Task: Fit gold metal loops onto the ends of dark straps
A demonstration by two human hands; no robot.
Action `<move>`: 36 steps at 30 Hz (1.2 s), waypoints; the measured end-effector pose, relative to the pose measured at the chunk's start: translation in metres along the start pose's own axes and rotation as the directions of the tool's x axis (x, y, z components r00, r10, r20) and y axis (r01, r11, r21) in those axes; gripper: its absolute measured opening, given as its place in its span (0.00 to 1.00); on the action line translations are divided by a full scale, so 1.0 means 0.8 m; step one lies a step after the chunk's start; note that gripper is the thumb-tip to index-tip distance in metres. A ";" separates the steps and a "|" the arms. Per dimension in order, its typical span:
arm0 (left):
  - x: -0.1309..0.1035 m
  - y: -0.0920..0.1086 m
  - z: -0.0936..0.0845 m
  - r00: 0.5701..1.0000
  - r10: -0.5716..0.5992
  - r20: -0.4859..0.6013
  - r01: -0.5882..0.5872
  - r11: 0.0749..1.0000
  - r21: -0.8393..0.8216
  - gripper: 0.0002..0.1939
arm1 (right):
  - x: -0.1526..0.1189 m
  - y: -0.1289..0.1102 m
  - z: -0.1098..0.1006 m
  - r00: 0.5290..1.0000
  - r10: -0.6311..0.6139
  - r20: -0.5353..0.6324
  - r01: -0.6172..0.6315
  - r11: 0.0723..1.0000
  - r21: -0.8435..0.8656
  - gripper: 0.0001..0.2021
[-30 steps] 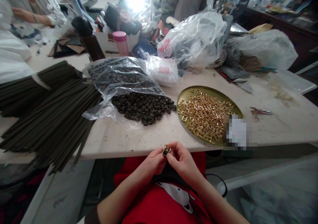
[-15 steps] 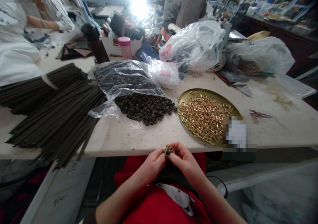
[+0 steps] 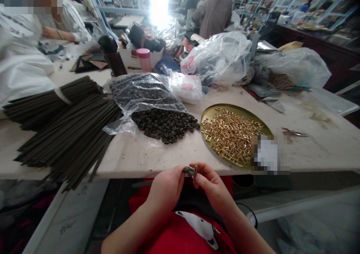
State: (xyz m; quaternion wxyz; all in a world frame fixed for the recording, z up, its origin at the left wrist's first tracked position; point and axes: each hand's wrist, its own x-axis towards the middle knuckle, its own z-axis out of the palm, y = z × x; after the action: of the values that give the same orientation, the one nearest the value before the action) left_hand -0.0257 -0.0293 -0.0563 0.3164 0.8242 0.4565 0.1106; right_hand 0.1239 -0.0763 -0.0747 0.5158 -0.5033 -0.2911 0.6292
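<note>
Just in front of the table's near edge, my two hands meet over a small piece of work. My left hand is closed on a dark strap, whose short folded-looking end shows past the fingertips. A narrow strip pokes out to the left behind that hand and may be the same strap. A small gold buckle sits at the strap's end, pinched in the fingers of my right hand. Beyond my hands lie a heap of small dark loops and a gold-coloured round tray filled with gold buckles.
A bundle of dark straps hangs over the front edge at left. Behind stand a clear bag, a dark bottle, a pink-lidded jar and plastic bags. Snips lie at right. Another person sits at far left.
My left hand has turned, its back now facing up. The buckle has gone from facing me to nearly edge-on, and more of the strap shows. The view has tilted slightly up.
</note>
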 end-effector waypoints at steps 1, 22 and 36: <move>0.001 -0.001 -0.001 1.000 0.026 -0.009 -0.026 0.998 0.055 0.14 | 0.000 0.000 -0.002 1.000 0.004 -0.004 -0.004 1.000 -0.011 0.13; 0.030 -0.038 0.010 0.985 0.153 -0.083 -0.115 0.930 0.348 0.12 | 0.027 0.010 -0.021 0.981 -0.181 -0.067 0.123 0.855 -0.504 0.18; 0.028 -0.093 -0.010 0.901 0.328 -0.285 -0.198 0.893 0.403 0.10 | 0.114 0.059 -0.059 0.824 -0.556 0.110 0.273 0.219 -0.937 0.29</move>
State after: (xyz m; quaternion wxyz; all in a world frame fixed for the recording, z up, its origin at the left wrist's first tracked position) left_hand -0.0675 0.0210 -0.0992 0.0547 0.8908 0.3996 0.2093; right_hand 0.1543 -0.0119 -0.1623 0.3193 -0.6794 -0.6499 0.1190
